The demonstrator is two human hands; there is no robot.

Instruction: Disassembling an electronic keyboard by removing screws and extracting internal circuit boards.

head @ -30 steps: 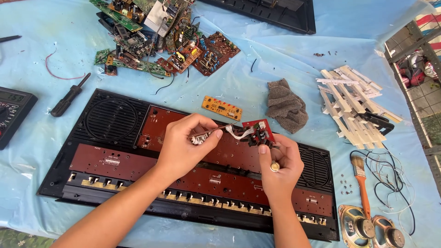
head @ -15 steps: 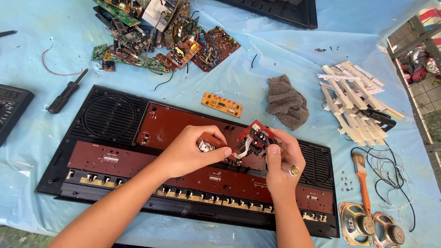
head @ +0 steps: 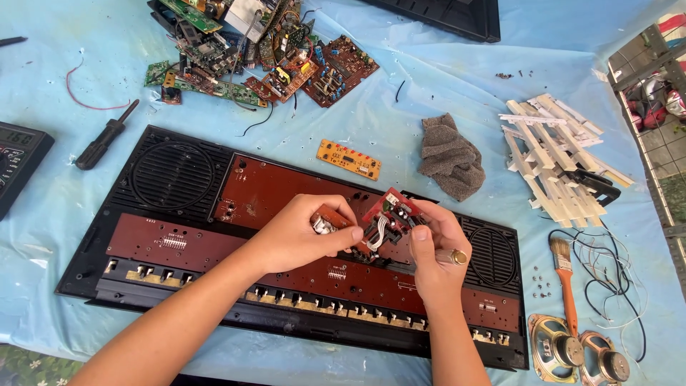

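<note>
Item: small red circuit board (head: 391, 213), held above the middle of the opened keyboard chassis (head: 179, 187), toward its right half.

- Your left hand (head: 304, 232) was closed in a pinch on a small metal-capped part (head: 323, 225) joined to the board's left side.
- Your right hand (head: 432, 246) was closed around the board's right edge, thumb up against it, with a brass-tipped tool (head: 456, 256) tucked under the fingers.
- A white ribbon of wires (head: 376, 232) ran from the board down toward the chassis.

Around the chassis:
- Orange strip board (head: 349, 159), just beyond its far edge, on the blue sheet (head: 443, 86).
- Grey cloth (head: 450, 157), beyond its far right corner.
- Heap of loose circuit boards (head: 264, 50), well beyond its far edge.
- Black screwdriver (head: 103, 137), off its far left corner.
- Multimeter (head: 18, 161), left of it.
- Stack of white keys (head: 554, 157), to its right.
- Orange-handled brush (head: 566, 275), right of its near end.
- Two loose speakers (head: 575, 350), off its near right corner.
</note>
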